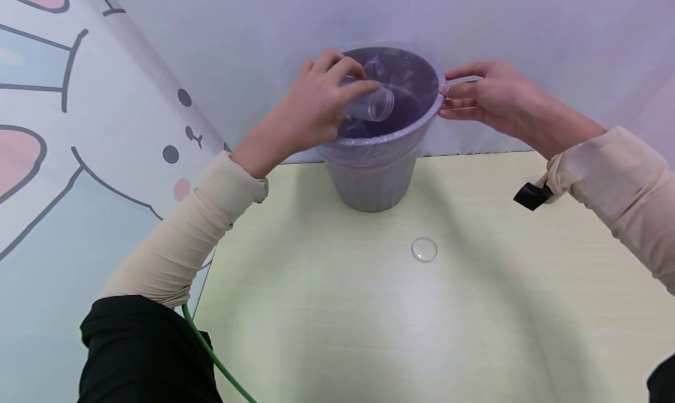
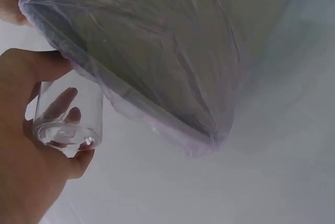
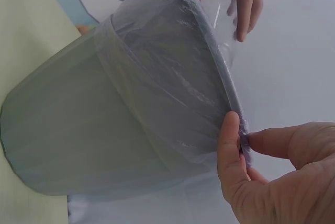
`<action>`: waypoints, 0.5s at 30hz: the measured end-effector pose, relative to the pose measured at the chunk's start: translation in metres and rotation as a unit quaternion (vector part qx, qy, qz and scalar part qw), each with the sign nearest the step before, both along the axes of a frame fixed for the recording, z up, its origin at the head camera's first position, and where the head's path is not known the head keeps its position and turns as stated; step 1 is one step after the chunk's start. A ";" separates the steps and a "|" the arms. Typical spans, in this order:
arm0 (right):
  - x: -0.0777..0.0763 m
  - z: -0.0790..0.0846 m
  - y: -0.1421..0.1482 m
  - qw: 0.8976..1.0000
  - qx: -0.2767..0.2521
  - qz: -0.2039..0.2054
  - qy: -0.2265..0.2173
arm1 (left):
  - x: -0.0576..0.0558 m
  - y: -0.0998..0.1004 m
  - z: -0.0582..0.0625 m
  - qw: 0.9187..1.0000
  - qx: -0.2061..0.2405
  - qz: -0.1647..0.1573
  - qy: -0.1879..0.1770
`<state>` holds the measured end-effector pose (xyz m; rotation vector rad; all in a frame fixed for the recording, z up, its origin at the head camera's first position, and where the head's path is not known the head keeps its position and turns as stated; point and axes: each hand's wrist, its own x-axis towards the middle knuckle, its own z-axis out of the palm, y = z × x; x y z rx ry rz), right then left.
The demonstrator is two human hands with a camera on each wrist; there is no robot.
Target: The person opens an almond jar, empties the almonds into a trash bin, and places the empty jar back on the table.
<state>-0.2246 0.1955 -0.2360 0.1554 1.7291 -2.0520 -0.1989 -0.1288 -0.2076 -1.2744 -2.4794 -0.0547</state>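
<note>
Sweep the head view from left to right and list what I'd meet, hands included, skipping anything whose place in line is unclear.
Cartoon-printed panel, left hand, clear container, clear disc, right hand.

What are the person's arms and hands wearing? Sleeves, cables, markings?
Left hand and right hand: bare, no gloves. Beige sleeves cover both forearms; a black outer sleeve covers the left arm higher up. Green cable beside it. Black tab near the right wrist. No markings legible.

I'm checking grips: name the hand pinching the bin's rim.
The right hand: it pinches the rim of the bin, whereas the left hand holds the clear jar.
</note>
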 end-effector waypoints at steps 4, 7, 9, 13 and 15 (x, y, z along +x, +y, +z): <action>0.000 0.000 0.000 1.000 0.002 0.000 0.000 | 0.000 0.001 0.001 0.999 0.038 -0.006 -0.032; 0.000 -0.001 0.000 1.000 0.000 -0.001 0.001 | 0.000 0.003 0.001 0.997 0.055 -0.007 -0.047; 0.000 -0.001 0.000 1.000 -0.003 -0.002 0.000 | 0.000 0.004 0.002 0.997 0.061 -0.002 -0.056; -0.001 -0.001 0.000 1.000 -0.010 -0.006 -0.003 | 0.001 0.005 0.004 0.997 0.055 0.007 -0.059; -0.001 -0.001 0.001 1.000 -0.012 -0.007 -0.004 | 0.002 0.005 0.004 0.997 0.048 0.009 -0.057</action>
